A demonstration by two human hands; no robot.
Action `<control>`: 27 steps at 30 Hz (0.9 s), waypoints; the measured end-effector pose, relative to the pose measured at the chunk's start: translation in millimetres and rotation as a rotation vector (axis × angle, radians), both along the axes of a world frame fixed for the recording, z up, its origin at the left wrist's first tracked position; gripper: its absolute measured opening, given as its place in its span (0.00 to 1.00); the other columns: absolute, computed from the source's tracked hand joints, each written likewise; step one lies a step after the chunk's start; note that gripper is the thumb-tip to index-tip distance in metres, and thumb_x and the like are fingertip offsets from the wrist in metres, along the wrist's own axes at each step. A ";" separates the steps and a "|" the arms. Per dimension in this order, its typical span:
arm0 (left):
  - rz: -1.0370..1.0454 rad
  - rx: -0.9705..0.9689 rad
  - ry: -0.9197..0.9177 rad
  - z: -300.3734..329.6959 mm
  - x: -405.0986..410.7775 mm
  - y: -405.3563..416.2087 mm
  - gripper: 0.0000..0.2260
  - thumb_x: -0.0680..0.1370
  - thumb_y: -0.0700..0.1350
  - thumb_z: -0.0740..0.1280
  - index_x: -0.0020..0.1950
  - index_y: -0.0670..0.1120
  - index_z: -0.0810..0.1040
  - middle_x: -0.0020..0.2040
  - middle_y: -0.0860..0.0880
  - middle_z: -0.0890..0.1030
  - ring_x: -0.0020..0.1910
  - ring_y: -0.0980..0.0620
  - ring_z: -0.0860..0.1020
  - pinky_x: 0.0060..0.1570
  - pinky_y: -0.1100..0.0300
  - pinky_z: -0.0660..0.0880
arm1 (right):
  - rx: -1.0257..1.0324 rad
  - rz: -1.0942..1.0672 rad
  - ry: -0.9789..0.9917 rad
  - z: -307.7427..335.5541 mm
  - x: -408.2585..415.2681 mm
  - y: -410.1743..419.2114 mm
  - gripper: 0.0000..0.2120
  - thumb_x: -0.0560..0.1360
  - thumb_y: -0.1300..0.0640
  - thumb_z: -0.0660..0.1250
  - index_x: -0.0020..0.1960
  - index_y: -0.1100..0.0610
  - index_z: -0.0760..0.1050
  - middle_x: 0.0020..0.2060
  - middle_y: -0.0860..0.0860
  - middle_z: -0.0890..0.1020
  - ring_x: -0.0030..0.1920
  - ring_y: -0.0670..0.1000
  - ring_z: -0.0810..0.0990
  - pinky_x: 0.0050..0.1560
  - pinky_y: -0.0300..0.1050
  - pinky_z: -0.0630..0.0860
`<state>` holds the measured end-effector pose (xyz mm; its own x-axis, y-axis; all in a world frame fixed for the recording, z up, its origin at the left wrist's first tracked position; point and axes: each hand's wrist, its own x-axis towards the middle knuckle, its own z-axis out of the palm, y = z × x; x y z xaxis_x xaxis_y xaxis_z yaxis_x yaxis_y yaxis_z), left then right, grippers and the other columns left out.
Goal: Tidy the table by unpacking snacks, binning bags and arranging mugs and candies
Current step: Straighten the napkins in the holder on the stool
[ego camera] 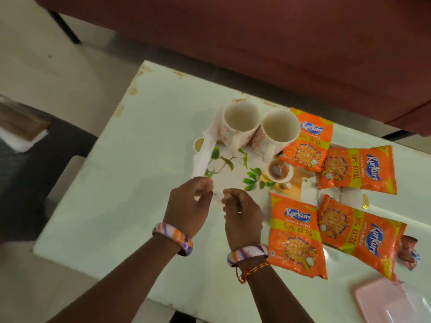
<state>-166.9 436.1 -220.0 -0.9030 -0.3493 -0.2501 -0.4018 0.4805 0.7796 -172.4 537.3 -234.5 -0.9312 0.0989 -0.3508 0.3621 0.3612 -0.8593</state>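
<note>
A white tray (233,180) printed with green leaves and a teacup picture lies on the white table (130,183). Two white mugs (241,123) (278,130) stand side by side at the tray's far end, both empty. Several orange Kurkure snack packets (297,236) lie flat over the tray's right side and on the table beside it. My left hand (189,206) pinches the tray's near-left corner. My right hand (242,215) curls its fingers over the tray's near edge. A wrapped candy (409,250) lies at the far right.
A maroon sofa (279,43) runs along the table's far side. A pink plastic lid or box (394,301) sits at the near-right corner. A small yellow wrapper (365,202) lies between the packets. Floor shows to the left of the table.
</note>
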 end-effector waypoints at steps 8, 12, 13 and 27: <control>0.154 -0.068 -0.032 5.2 51.1 -102.5 0.07 0.75 0.37 0.65 0.48 0.41 0.81 0.46 0.45 0.84 0.42 0.53 0.79 0.40 0.80 0.69 | 0.028 0.451 -0.036 7.5 15.1 -101.7 0.08 0.75 0.63 0.62 0.46 0.58 0.79 0.35 0.43 0.78 0.36 0.43 0.76 0.37 0.21 0.68; 0.311 -0.109 0.004 10.6 66.9 -170.9 0.06 0.75 0.37 0.64 0.48 0.41 0.80 0.46 0.48 0.82 0.45 0.52 0.79 0.48 0.71 0.72 | 0.053 0.688 0.002 9.5 6.4 -164.7 0.07 0.75 0.62 0.63 0.50 0.57 0.79 0.40 0.46 0.79 0.37 0.41 0.75 0.38 0.18 0.67; 0.340 -0.136 0.010 12.8 68.3 -184.9 0.07 0.76 0.38 0.64 0.48 0.41 0.80 0.46 0.48 0.81 0.45 0.53 0.78 0.47 0.72 0.71 | 0.077 0.758 0.016 9.8 2.5 -178.2 0.08 0.75 0.61 0.63 0.52 0.57 0.78 0.42 0.47 0.79 0.37 0.39 0.74 0.38 0.19 0.67; 0.659 0.035 -0.030 26.1 57.3 -323.8 0.12 0.76 0.41 0.64 0.57 0.40 0.77 0.56 0.41 0.81 0.55 0.45 0.79 0.57 0.44 0.77 | 0.141 0.904 0.070 19.7 -67.0 -386.4 0.41 0.66 0.47 0.73 0.72 0.56 0.58 0.70 0.54 0.68 0.67 0.56 0.71 0.65 0.50 0.69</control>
